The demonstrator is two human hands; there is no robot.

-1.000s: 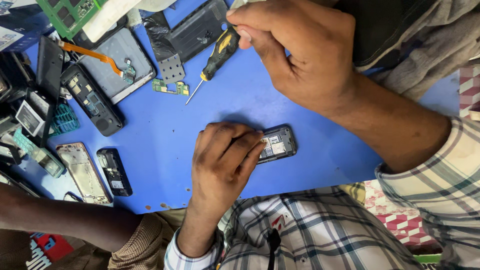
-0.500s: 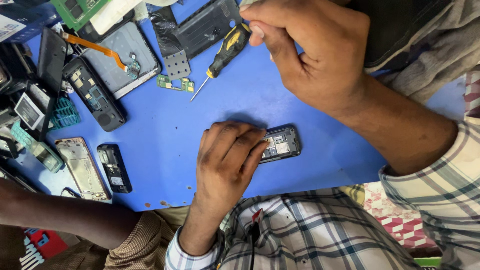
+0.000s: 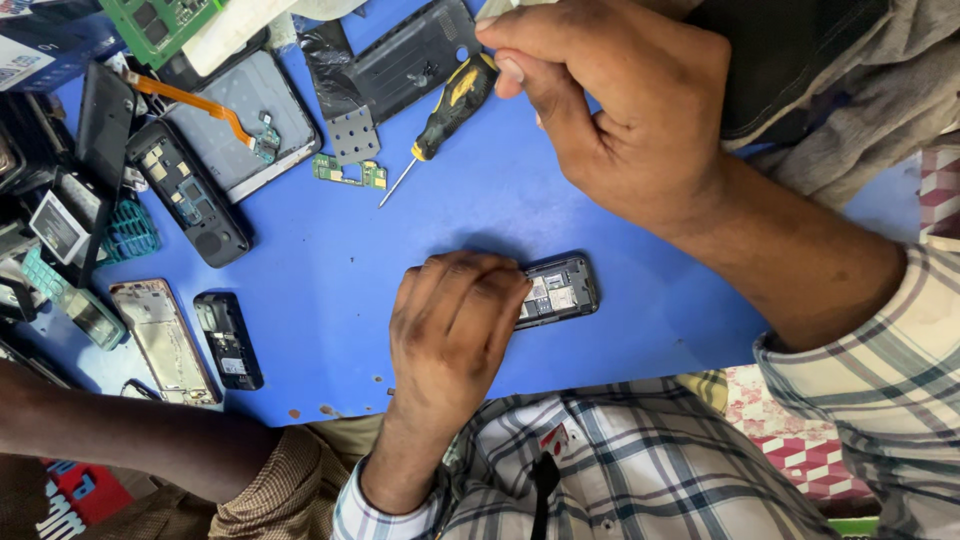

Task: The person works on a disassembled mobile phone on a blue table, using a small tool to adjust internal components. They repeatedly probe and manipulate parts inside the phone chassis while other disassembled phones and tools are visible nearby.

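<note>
Blue matting (image 3: 330,250) covers the work surface, crowded with phone parts along its left and upper edges. At the top left corner lies a dark blue box with a white label (image 3: 30,55), and next to it a green circuit board (image 3: 160,20). Further down the left edge, a black battery with a white label (image 3: 58,225) leans among other parts.

Three stripped handsets lie open on the left: a black one with gold contacts (image 3: 185,195), a silver frame (image 3: 165,340) and a small black one (image 3: 228,340). A grey back panel (image 3: 250,120) carries one orange ribbon cable (image 3: 190,100). One small green board (image 3: 350,173) lies near the screwdriver tip.

The opened phone (image 3: 558,290) lies in the middle of the mat, its long axis running left to right, slightly tilted, inner side up. The left hand (image 3: 450,335) rests over its left end, fingers curled down on it, pinning it to the mat.

The right hand (image 3: 620,110) is closed, thumb and fingers pinching the top of one yellow-and-black screwdriver (image 3: 455,95). Its shaft points down-left, tip just above or on the mat; I cannot tell which.
</note>
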